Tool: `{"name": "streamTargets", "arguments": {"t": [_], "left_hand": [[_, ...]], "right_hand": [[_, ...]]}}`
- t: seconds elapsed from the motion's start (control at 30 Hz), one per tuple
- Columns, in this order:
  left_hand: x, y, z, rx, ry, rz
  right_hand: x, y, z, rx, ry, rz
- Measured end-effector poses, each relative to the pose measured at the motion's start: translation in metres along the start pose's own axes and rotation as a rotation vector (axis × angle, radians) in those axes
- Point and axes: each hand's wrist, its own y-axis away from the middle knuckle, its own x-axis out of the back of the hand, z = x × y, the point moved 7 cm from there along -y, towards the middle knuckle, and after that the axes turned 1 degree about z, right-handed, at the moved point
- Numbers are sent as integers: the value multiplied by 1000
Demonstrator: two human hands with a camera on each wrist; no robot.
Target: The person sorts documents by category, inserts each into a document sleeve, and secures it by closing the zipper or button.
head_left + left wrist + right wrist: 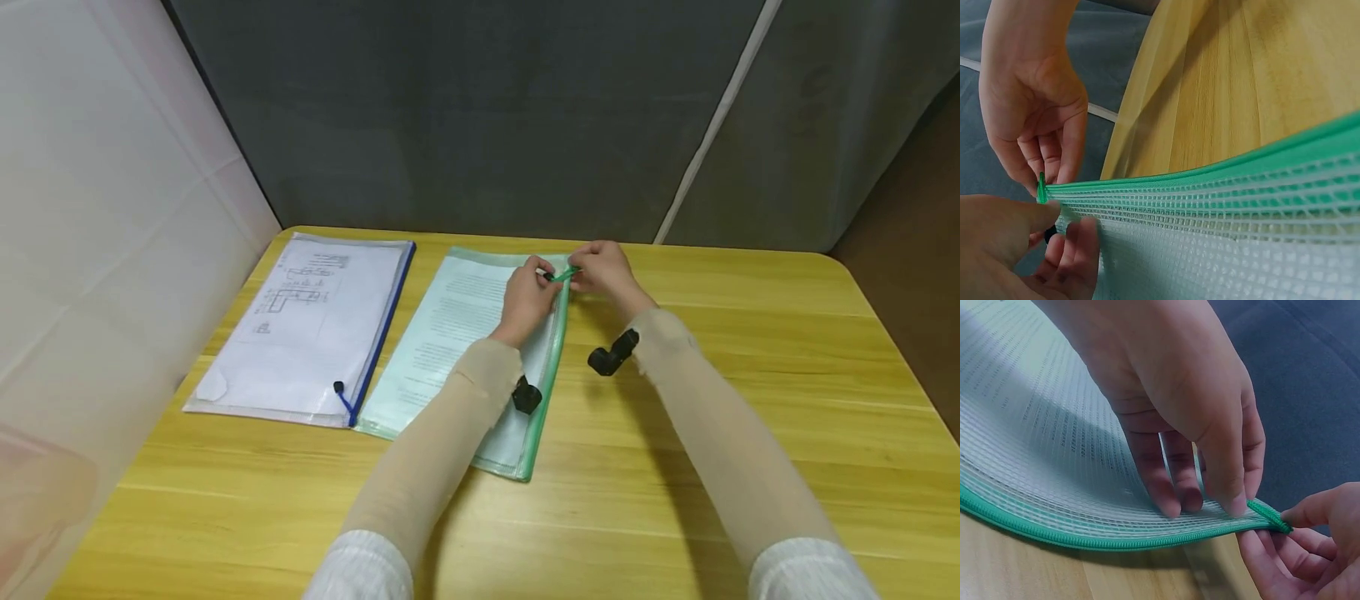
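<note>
A mesh zip document pouch with a green zipper edge lies on the table, printed pages inside. At its far right corner my left hand pinches the green zipper pull cord, its black end beside the fingers. My right hand grips the cord's other end between thumb and fingers, just past the corner. In the right wrist view the left hand reaches over the pouch, while the right hand comes from the lower right. The corner is lifted and the zipper edge curves up towards it.
A second zip pouch with a blue zipper edge lies left of the green one, drawings inside and a blue pull cord at its near corner. A dark partition rises behind the wooden table, and white cloth hangs at left.
</note>
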Motion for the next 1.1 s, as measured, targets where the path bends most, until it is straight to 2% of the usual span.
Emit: {"name": "streamTargets", "arguments": {"t": [0.13,0.23,0.37,0.63,0.93,1.1], "left_hand": [[5,1,0,-13,-53,21],[8,2,1,-46,-119,21],[9,4,2,-68,-168,-31],[11,13,4,-36,-131,-159],[20,19,-1,-34,-140,-205],[18,24,-2,-61,-219,-268]], "right_hand": [[-1,1,-1,4,-1,2],[0,3,-1,7,-2,12],[2,1,1,13,-20,40],[-2,-1,2,26,-51,58],[-10,-1,2,12,-78,37],[-8,-3,5,12,-88,53]]}}
